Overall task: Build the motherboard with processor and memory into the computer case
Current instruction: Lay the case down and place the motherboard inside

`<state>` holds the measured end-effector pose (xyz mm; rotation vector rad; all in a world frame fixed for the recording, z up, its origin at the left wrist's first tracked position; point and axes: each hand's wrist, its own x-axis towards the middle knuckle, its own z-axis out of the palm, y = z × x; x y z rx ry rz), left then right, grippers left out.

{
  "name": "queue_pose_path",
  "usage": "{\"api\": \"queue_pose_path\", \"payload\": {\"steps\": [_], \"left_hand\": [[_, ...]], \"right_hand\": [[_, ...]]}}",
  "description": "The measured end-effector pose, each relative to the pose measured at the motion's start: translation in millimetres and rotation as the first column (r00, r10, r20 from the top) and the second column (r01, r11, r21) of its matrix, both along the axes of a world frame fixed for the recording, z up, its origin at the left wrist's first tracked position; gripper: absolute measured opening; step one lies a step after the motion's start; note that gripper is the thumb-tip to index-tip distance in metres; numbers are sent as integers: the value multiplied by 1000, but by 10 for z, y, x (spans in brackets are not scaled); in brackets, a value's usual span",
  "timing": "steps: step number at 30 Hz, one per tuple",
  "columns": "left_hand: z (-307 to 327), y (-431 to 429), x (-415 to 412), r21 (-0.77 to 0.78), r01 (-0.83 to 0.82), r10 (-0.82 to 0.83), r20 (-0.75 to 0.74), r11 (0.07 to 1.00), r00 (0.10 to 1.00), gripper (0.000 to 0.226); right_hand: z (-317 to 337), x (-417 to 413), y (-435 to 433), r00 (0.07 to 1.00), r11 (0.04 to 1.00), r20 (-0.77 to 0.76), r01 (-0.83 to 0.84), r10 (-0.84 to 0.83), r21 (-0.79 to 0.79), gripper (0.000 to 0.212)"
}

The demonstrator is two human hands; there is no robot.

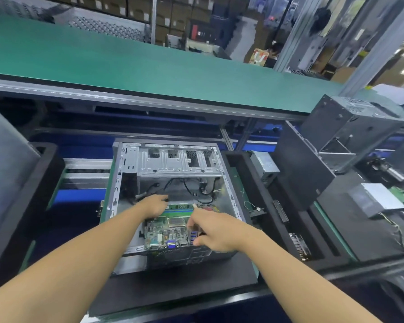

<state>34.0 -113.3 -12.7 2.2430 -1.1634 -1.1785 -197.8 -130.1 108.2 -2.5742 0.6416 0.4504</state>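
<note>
Head view: the left grip point(155, 205) is covering the 10 o'clock corner of the green motherboard point(170, 231), its fingertips hidden, so I cannot tell its hold. The right grip point(211, 230) is pinching the board's 3 o'clock edge, forefinger extended. The board is lying inside the open computer case point(131, 159), its ports at 6 o'clock.

The case point(173, 159) lay open side up on a black mat point(184, 283) with a green edge, set on the desk point(371, 266). Just to its right, a second black mat point(359, 241) carried a grey metal box point(380, 199) and a dark case point(301, 169). Behind both ran a long green belt point(149, 66).
</note>
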Motion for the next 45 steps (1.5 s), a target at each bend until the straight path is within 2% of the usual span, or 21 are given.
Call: {"api": "queue_pose_path", "payload": {"steps": [7, 14, 17, 21, 25, 30, 35, 37, 40, 45], "left_hand": [[-23, -28, 104, -5, 68, -68, 52, 998, 996, 60], [40, 18, 185, -30, 61, -56, 135, 998, 989, 60], [12, 40, 241, -28, 89, -81, 204, 996, 976, 52], [-10, 48, 323, 19, -4, -1, 236, 1000, 972, 49], [-23, -26, 327, 65, 61, -70, 150, 996, 986, 52], [-15, -153, 353, 13, 133, -133, 234, 991, 963, 32], [-19, -189, 377, 11, -38, 35, 210, 999, 977, 40], [30, -216, 370, -16, -92, 93, 165, 996, 982, 35], [96, -182, 364, -76, -118, 130, 183, 990, 975, 16], [89, -14, 464, -54, 52, -35, 280, 997, 959, 17]], "right_hand": [[24, 58, -9, 1000, 1000, -25, 0, -1, -14, 31], [24, 186, -59, 999, 999, -49, 4, -5, -36, 34], [-28, 200, -35, 998, 998, -61, -20, 16, -66, 31], [-58, 226, -65, 997, 998, -71, -7, 3, -67, 31], [-33, 286, -162, 998, 998, -66, -19, 15, -68, 32], [-33, 338, -219, 998, 997, -48, -34, 31, -72, 28], [-78, 294, -237, 995, 996, -94, -33, 25, -85, 26], [-92, 233, -259, 992, 997, -125, -21, 11, -76, 25], [-142, 206, -241, 989, 994, -143, -43, 28, -102, 26], [-332, 189, -198, 995, 988, -93, -56, 43, -146, 26]]}}
